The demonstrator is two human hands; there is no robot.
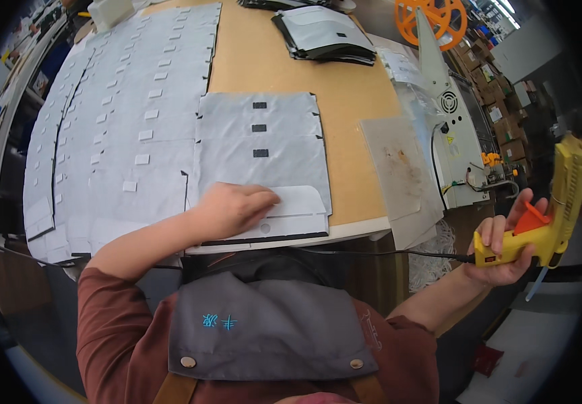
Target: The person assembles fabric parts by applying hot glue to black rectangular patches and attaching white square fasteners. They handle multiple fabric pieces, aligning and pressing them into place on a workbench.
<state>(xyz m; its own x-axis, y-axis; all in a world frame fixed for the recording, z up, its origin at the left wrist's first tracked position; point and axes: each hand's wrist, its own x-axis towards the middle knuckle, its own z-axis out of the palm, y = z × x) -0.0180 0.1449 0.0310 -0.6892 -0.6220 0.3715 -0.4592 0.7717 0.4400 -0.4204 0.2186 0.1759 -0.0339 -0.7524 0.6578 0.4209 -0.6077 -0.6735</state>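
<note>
1. Nearest, on the near side of the flat white panel with a rounded corner, are the person's dark grey cloth apron, with two round metal snaps, and reddish-brown shirt.
2. The panel lies directly beneath the left grip, at the near edge of the tan-topped bench. The fingers are together and bent over its surface; whether they pinch it, I cannot tell.
3. Well to the panel's right, off the bench, the right grip is clamped around the handle of a yellow glue gun with an orange trigger. A translucent bluish stick juts from it, and a black cord runs leftward from the handle, passing nearer than the panel.
4. Just beyond the panel and partly under it lies a pale grey sheet bearing three black rectangular patches.
5. Left of the panel spread more pale sheets with rows of white rectangular pads.
6. Right of the panel are a stained translucent sheet and, farther, a pale machine with a round vent.
7. Far beyond the panel sit a dark-edged stack of sheets and an orange spoked reel.
</note>
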